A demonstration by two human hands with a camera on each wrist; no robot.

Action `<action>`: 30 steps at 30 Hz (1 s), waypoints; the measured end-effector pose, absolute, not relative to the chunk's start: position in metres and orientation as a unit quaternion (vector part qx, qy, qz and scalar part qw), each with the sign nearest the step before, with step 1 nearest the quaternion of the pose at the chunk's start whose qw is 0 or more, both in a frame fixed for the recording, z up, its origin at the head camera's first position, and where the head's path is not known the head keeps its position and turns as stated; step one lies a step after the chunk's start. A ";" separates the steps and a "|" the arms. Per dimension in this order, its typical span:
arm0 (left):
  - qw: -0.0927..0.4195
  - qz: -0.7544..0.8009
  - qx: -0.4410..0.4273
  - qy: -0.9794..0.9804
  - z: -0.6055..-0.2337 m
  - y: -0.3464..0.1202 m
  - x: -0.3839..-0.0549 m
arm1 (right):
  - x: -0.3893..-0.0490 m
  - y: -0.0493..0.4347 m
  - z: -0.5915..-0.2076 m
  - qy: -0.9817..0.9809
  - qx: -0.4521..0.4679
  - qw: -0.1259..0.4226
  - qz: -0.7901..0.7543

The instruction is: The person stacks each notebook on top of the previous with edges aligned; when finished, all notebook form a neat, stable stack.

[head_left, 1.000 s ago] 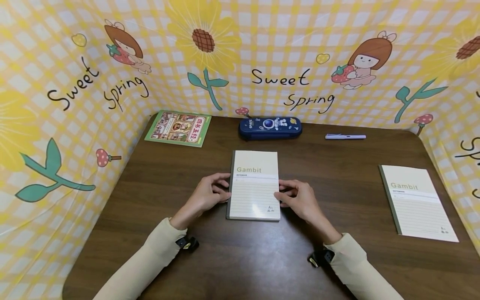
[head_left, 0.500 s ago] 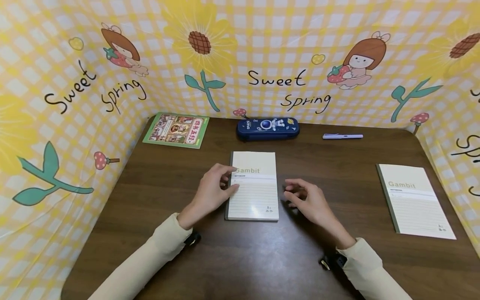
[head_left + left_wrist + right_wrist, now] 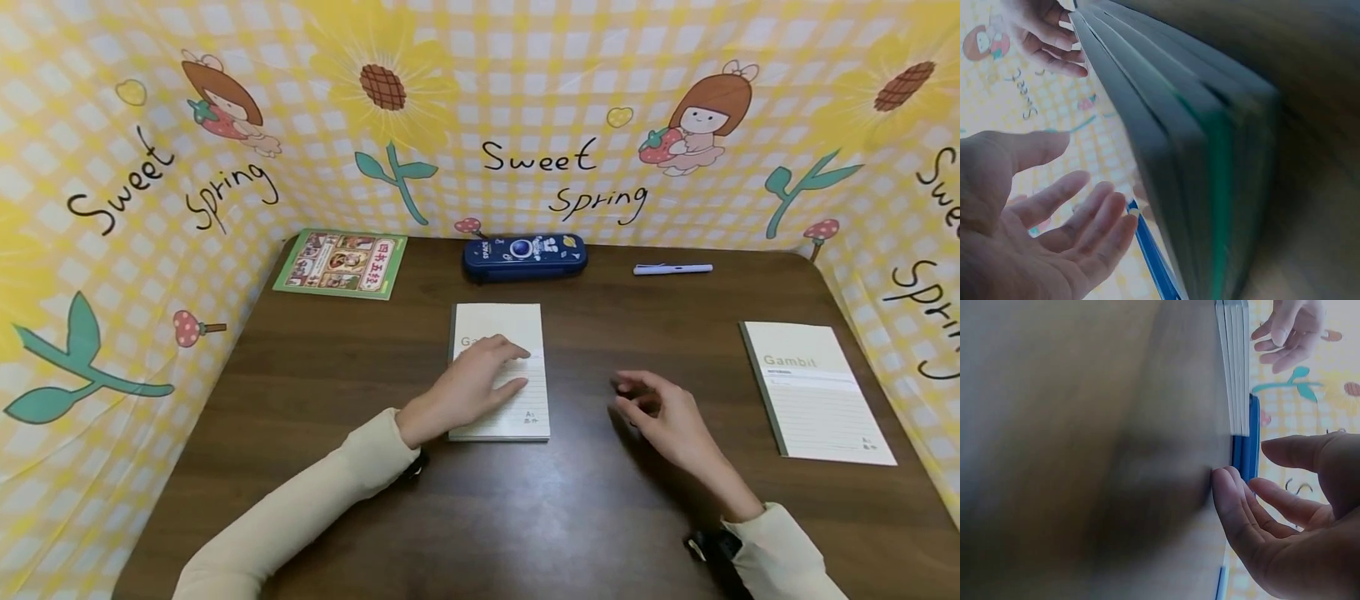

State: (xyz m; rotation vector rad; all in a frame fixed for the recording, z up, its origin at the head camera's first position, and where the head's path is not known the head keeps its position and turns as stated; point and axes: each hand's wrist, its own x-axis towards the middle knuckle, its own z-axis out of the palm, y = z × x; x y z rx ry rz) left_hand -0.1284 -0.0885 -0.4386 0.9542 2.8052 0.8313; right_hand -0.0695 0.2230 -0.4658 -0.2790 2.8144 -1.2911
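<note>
A white Gambit notebook with a dark spine (image 3: 498, 321) lies on top of a stack near the middle of the table. In the left wrist view the stacked spines (image 3: 1147, 119) show, with a green layer among the grey ones. Over the stack, my left hand (image 3: 468, 383) hovers with fingers spread and holding nothing; a gap shows in the right wrist view. To the right of the stack, my right hand (image 3: 671, 421) is low over the table, fingers loosely bent and gripping nothing. Whether its fingertips (image 3: 1222, 481) touch the tabletop, I cannot tell.
Another Gambit notebook (image 3: 813, 400) lies at the right. Along the back are a green-edged picture book (image 3: 341, 265), a navy pencil case (image 3: 525, 258) and a lilac pen (image 3: 672, 269). A yellow checked cloth (image 3: 420, 50) walls the brown table (image 3: 495, 533).
Both hands have come off the sides of the notebook stack. The left has moved rightward over the top cover, while the right has drawn away to the right. The stack stays in place.
</note>
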 end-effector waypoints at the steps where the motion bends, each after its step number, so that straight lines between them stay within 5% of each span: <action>1: 0.039 0.263 0.321 0.909 -0.439 -0.084 -0.128 | -0.068 0.227 -0.466 0.906 -0.088 0.012 -0.413; 30: 0.121 0.133 0.451 0.875 -0.436 0.046 -0.133 | -0.033 0.332 -0.463 0.936 -0.029 -0.099 -0.336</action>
